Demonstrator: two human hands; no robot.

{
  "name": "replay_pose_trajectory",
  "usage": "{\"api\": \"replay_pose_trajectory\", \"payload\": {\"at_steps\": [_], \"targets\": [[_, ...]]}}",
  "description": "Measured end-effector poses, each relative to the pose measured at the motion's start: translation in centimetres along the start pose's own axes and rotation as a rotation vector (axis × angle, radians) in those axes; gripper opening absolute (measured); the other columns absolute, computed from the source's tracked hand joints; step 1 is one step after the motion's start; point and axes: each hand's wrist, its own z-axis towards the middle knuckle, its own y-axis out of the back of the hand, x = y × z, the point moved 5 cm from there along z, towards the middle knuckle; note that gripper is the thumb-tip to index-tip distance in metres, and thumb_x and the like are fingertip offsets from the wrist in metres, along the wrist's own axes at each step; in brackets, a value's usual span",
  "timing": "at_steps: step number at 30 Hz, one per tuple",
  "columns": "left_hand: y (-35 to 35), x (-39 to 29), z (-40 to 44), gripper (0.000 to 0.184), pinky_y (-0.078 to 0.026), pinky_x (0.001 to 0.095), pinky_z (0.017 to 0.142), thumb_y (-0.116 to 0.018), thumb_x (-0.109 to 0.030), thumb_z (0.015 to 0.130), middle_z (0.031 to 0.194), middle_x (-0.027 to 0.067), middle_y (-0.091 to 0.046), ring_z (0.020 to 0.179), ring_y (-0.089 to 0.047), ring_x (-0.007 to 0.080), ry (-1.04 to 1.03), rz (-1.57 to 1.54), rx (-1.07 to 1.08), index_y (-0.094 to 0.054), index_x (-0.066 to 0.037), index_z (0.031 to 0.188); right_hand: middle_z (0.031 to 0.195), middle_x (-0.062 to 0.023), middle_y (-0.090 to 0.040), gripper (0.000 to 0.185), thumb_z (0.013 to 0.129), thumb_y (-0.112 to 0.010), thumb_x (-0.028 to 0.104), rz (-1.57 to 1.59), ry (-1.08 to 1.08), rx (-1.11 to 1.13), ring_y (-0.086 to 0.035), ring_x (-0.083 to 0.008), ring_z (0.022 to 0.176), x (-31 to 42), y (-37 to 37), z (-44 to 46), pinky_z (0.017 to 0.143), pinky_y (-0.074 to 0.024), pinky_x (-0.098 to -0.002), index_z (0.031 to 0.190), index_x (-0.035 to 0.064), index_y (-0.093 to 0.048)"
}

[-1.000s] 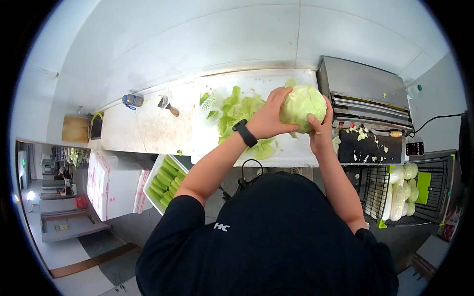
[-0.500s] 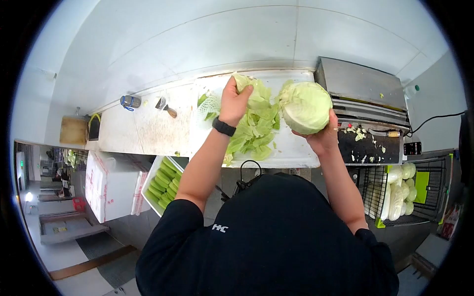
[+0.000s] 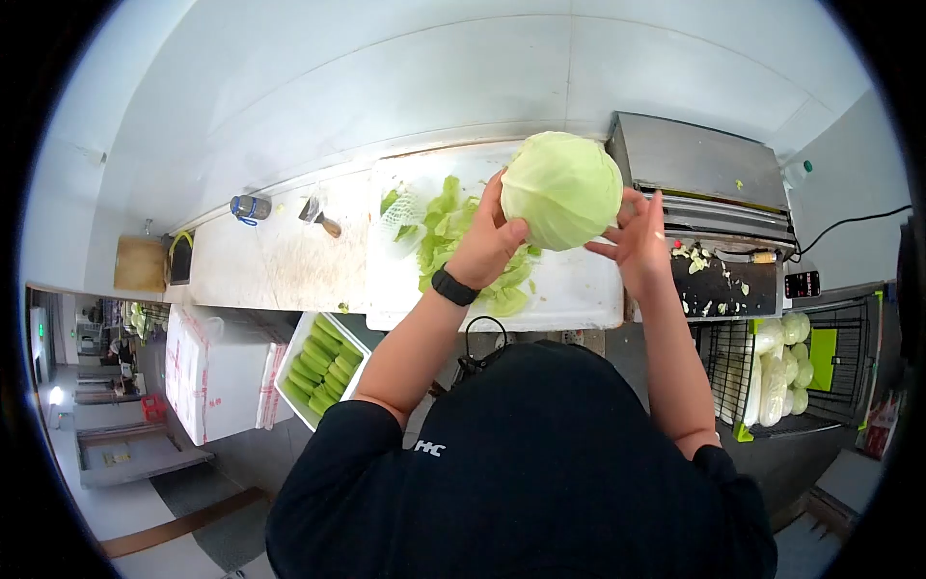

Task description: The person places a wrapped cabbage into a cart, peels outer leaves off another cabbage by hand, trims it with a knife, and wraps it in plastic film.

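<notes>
A round pale green cabbage (image 3: 562, 191) is held up above the white cutting board (image 3: 588, 289). My left hand (image 3: 489, 241), with a black watch on its wrist, grips the cabbage at its left side. At the cabbage's right edge is my right hand (image 3: 639, 241), its fingers spread apart; whether a fingertip touches the cabbage I cannot tell. Loose cabbage leaves (image 3: 439, 217) lie on the board under and left of my left hand. A white foam net (image 3: 400, 214) sits at the board's left side.
Left on the counter are a scraper (image 3: 320, 217) and a grey bottle (image 3: 251, 206). A metal machine (image 3: 699, 159), a knife (image 3: 748, 257) and a dark board (image 3: 719, 289) with scraps stand right. Below are a crate of green vegetables (image 3: 323, 362) and a wire basket (image 3: 839, 386).
The leaf that my left hand held over the pile is out of it, and that hand now grips the cabbage. The cabbage has moved left and turned. My right hand has loosened and spread its fingers.
</notes>
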Motion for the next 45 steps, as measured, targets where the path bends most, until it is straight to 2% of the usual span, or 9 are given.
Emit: {"api": "replay_pose_trajectory", "payload": {"at_steps": [6,9,13,20,26,30,32,38,45], "targets": [[0.1,-2.0,0.6,0.091,-0.037,0.0417,0.111,-0.079,-0.031,0.082,0.151,0.0143,-0.037,0.138,-0.041,0.0273,0.019,0.733,0.011,-0.025,-0.006,0.151,0.151,-0.0107,-0.042,0.074,0.1,-0.019,0.066,0.344,-0.1,0.265,-0.048,-0.0337,0.134,-1.8,-2.8,-0.2,0.102,-0.0465,-0.0557,0.152,0.0151,-0.034],[-4.3,-6.0,-0.9,0.077,-0.039,0.0423,0.11,-0.078,-0.015,0.075,0.144,0.0194,-0.046,0.134,-0.045,0.0356,-0.45,1.353,-0.042,-0.043,-0.003,0.142,0.146,-0.0112,-0.047,0.069,0.1,-0.029,0.063,0.355,-0.061,0.231,-0.052,-0.0317,0.13,-2.5,-2.4,-0.1,0.099,-0.05,-0.0546,0.15,0.0148,-0.035],[-5.9,-4.6,-1.4,0.065,-0.043,0.041,0.105,-0.076,-0.008,0.076,0.14,0.0174,-0.049,0.128,-0.05,0.0361,-0.42,1.215,0.005,-0.05,-0.002,0.136,0.141,-0.0126,-0.051,0.064,0.099,-0.045,0.055,0.325,0.027,0.192,-0.057,-0.0305,0.125,-2.7,-2.0,0.3,0.096,-0.0534,-0.0518,0.147,0.0141,-0.035],[-4.9,-4.9,-1.2,0.054,-0.047,0.0413,0.097,-0.08,-0.009,0.072,0.125,0.014,-0.057,0.115,-0.055,0.0342,-0.48,1.237,-0.06,-0.058,-0.003,0.12,0.142,-0.0112,-0.051,0.066,0.099,-0.042,0.059,0.22,0.126,0.084,-0.056,-0.0274,0.126,-1.9,-2.5,-0.7,0.099,-0.0514,-0.0493,0.146,0.0128,-0.039],[-5.3,-5.3,-0.9,0.076,-0.049,0.0387,0.095,-0.087,-0.013,0.067,0.131,0.0133,-0.05,0.124,-0.051,0.0297,-0.517,1.32,-0.031,-0.049,-0.005,0.132,0.14,-0.0113,-0.048,0.061,0.1,-0.045,0.056,0.306,0.094,0.078,-0.055,-0.0298,0.125,-3.1,-1.4,-0.2,0.095,-0.0537,-0.049,0.143,0.0153,-0.032],[-4.5,-3.8,-0.4,0.092,-0.044,0.0402,0.105,-0.087,-0.019,0.069,0.141,0.011,-0.041,0.132,-0.043,0.0277,-0.259,0.939,0.068,-0.035,-0.007,0.144,0.144,-0.0124,-0.047,0.066,0.101,-0.025,0.063,0.44,0.217,0.037,-0.052,-0.0289,0.13,-1.9,-1.1,-0.8,0.104,-0.047,-0.0441,0.145,0.0139,-0.034],[-4.0,-2.7,-0.3,0.095,-0.042,0.0408,0.108,-0.087,-0.02,0.071,0.143,0.0102,-0.039,0.134,-0.042,0.0273,-0.164,0.891,0.12,-0.031,-0.008,0.147,0.143,-0.0121,-0.05,0.068,0.102,-0.027,0.061,0.621,-0.071,0.363,-0.052,-0.0272,0.129,-2.5,-1.9,-0.7,0.105,-0.0463,-0.0427,0.145,0.0101,-0.039],[-7.3,-5.5,0.1,0.08,-0.043,0.041,0.105,-0.083,-0.022,0.073,0.139,0.0145,-0.045,0.13,-0.046,0.0315,-0.363,1.22,0.178,-0.045,-0.006,0.141,0.147,-0.0107,-0.048,0.07,0.101,-0.034,0.061,0.435,-0.043,0.162,-0.05,-0.0263,0.132,-5.3,-0.7,0.1,0.108,-0.0427,-0.0443,0.148,0.0096,-0.039],[-5.1,-3.8,1.0,0.062,-0.04,0.0407,0.107,-0.079,-0.021,0.076,0.134,0.0145,-0.051,0.126,-0.049,0.0317,-0.151,1.08,0.245,-0.055,-0.006,0.131,0.149,-0.0119,-0.044,0.084,0.09,-0.049,0.069,0.633,-0.109,0.47,-0.048,-0.0301,0.134,-7.0,-0.6,-0.5,0.11,-0.042,-0.0465,0.151,0.0122,-0.034]]}}
